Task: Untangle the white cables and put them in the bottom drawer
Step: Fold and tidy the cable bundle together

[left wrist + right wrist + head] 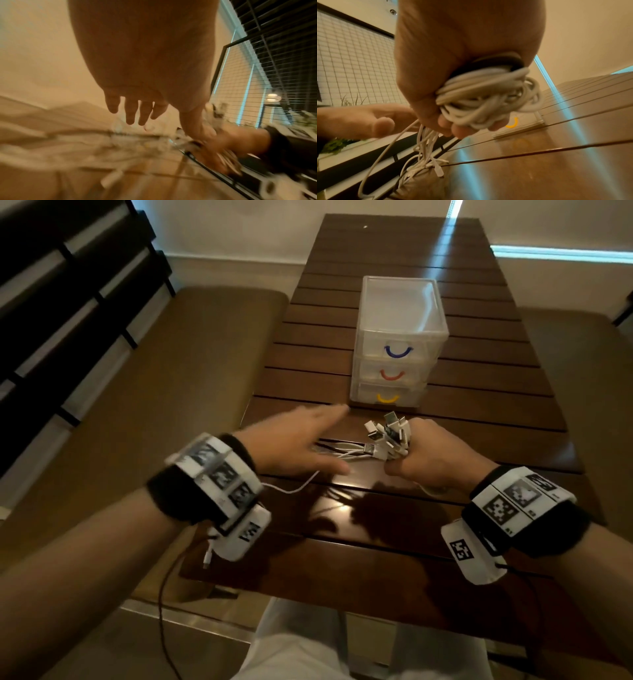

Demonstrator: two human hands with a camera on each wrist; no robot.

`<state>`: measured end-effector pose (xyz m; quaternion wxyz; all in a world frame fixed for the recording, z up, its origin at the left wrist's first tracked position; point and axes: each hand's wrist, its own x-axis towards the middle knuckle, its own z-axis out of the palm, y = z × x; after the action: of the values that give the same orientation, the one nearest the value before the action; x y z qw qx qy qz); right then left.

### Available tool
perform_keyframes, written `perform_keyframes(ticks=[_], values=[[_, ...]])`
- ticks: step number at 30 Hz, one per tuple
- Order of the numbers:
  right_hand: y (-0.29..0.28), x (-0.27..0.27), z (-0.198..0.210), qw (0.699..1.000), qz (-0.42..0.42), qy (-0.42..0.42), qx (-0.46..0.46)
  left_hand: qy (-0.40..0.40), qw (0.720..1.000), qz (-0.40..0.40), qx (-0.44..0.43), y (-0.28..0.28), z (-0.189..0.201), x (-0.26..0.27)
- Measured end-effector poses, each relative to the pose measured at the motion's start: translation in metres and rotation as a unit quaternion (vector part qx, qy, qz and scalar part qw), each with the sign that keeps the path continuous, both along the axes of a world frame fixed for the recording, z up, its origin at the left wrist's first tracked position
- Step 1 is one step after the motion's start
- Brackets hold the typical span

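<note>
- On the wooden slat table (479, 392): one clear plastic drawer unit (400, 313), upright, three drawers stacked, all pushed in.
- Three handles, one per drawer: blue handle (398, 351) on top, red handle (392, 375) in the middle, yellow handle (387, 398) on the bottom drawer (368, 392).
- Bottom drawer's yellow handle also shows in the right wrist view, just behind the fist.
- One bundle of white cables (387, 440), near the front of the drawer unit but not touching it, held just above the table.
- Right hand (435, 453): fingers curled tight round the bundle; a cluster of plugs sticks up out of the fist. Exact plug count cannot be told, several.
- Right wrist view: coiled white loops (489, 97) fill the fist, one dark cable (496, 59) lies against the palm above them; loose cable ends (426, 148) hang below the fingers.
- Left hand (301, 440): fingers straight and spread, palm down, hovering over the cable strands that run left from the bundle. Holds nothing; whether it touches the strands cannot be told.
- Left wrist view: blurred; four straight fingers (130, 112) plus the thumb visible.
- One thin white cable (294, 489) trails from under the left hand toward the left wristband.
- Two wristbands with printed black-and-white markers, one on each wrist: left wristband (219, 474), right wristband (520, 501).
- Two brown benches, one either side of the table: left bench (154, 392), right bench (589, 364).
</note>
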<state>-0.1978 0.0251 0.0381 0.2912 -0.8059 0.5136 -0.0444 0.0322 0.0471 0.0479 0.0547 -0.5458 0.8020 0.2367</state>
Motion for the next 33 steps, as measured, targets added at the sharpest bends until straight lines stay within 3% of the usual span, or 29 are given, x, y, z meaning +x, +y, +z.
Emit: perform_keyframes(ticks=[2,6,11,17,20,23,27,33], values=[[-0.002,-0.003,-0.001,0.998,-0.026,-0.046,0.024,0.026,0.999,-0.034,-0.008,0.004,-0.020,-0.028],[-0.003,-0.014,0.003,0.983,-0.070,-0.154,0.073,0.148,0.984,0.024,-0.098,0.004,-0.043,-0.031],[0.003,-0.008,0.008,0.934,-0.114,-0.305,0.144,0.323,0.927,0.110,-0.158,0.003,-0.037,-0.038],[0.016,0.006,0.001,0.877,-0.127,-0.433,0.163,0.435,0.866,0.213,-0.120,0.004,-0.027,-0.062],[0.019,0.016,-0.009,0.871,-0.127,-0.460,0.115,0.459,0.847,0.254,-0.084,0.007,-0.026,-0.069],[0.020,0.025,-0.014,0.854,-0.141,-0.482,0.133,0.486,0.828,0.276,-0.044,0.010,-0.031,-0.070],[0.017,0.031,-0.015,0.856,-0.127,-0.481,0.139,0.480,0.837,0.262,-0.001,0.011,-0.029,-0.066],[0.015,0.021,-0.011,0.863,-0.108,-0.466,0.164,0.387,0.899,0.199,0.056,0.004,-0.021,-0.060]])
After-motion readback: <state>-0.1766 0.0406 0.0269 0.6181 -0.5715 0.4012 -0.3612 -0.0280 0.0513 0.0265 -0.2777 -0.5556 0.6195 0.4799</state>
